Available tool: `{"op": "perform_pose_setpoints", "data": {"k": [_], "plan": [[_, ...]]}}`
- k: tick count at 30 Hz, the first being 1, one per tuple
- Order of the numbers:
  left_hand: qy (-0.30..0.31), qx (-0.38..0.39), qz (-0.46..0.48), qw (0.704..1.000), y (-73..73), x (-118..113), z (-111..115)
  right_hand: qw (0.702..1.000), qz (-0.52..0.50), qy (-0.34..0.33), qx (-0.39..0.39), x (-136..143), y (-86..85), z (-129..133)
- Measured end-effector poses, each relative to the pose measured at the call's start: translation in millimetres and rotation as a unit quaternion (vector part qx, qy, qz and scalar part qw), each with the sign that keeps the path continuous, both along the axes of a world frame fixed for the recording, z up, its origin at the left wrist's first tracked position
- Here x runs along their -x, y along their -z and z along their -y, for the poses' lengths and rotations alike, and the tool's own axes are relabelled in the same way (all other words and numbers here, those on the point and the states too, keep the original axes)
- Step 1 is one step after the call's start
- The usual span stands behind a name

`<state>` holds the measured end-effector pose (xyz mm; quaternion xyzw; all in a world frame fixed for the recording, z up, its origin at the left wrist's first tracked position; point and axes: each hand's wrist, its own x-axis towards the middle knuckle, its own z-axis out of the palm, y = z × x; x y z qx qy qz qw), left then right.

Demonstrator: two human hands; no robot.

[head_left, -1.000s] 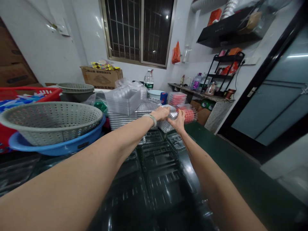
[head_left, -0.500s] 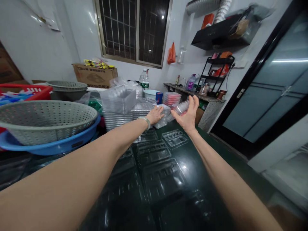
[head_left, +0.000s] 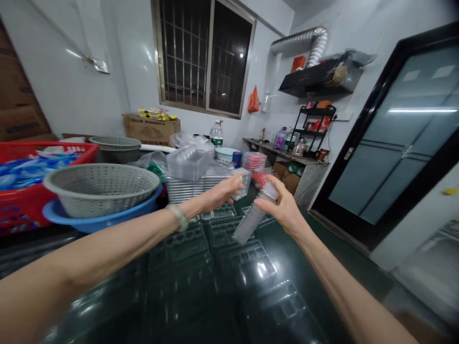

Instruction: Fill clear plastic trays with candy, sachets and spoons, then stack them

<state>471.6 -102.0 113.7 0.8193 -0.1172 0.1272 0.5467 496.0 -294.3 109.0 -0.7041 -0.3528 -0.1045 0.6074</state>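
A slanted stack of clear plastic trays [head_left: 248, 221] is gripped at its upper end by my right hand [head_left: 279, 203], above the dark green table. My left hand [head_left: 227, 188], blurred by motion, is in front of the nested clear trays [head_left: 184, 190]; its fingers are smeared, and whether they touch anything is unclear. Several single clear trays [head_left: 251, 258] lie flat on the table [head_left: 201, 301] below both hands. Behind my right hand stand clear boxes with red contents [head_left: 254, 161].
On the left are a grey colander [head_left: 103, 188] in a blue basin [head_left: 89, 223] and a red basket [head_left: 27, 200] of blue packets. A cardboard box [head_left: 150, 131] and water bottle [head_left: 216, 134] stand behind. A stone counter [head_left: 287, 155] is at the back right.
My right hand has pulled the tray stack nearer and tilted its lower end down over the table. My left hand has drawn back from the trays. The view has shifted too.
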Motion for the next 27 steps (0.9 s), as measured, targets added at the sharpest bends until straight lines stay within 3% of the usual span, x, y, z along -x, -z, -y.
{"op": "perform_pose_setpoints", "data": {"k": [2,3,5,9,12,14,17,20,24,27], "plan": [[0.062,0.029,-0.020,0.997,8.1,45,2,0.997,-0.078,-0.005,-0.019,16,5.9,-23],[0.101,0.083,-0.040,0.991,12.7,65,4,0.993,-0.113,-0.014,-0.022,25,7.3,-36],[0.107,0.180,-0.096,0.973,20.9,96,2,0.984,-0.172,-0.049,-0.019,44,5.9,-58],[0.059,0.357,-0.162,0.918,29.6,131,-22,0.964,-0.248,-0.091,-0.018,72,-4.0,-69],[0.130,0.452,-0.148,0.870,32.3,149,-48,0.966,-0.252,-0.050,-0.030,86,3.6,-57],[0.169,0.495,-0.129,0.843,35.0,160,-60,0.956,-0.272,-0.110,0.020,95,18.7,-52],[0.167,0.521,-0.139,0.826,40.0,172,-68,0.902,-0.320,-0.277,0.086,112,43.5,-54],[0.128,0.514,-0.164,0.832,45.1,181,-66,0.893,-0.316,-0.317,0.041,126,55.1,-63],[-0.051,0.439,-0.102,0.891,56.2,192,-61,0.907,-0.306,-0.288,-0.007,138,48.5,-77],[-0.113,0.397,-0.098,0.906,64.8,202,-57,0.911,-0.304,-0.277,-0.009,145,41.9,-87]]}}
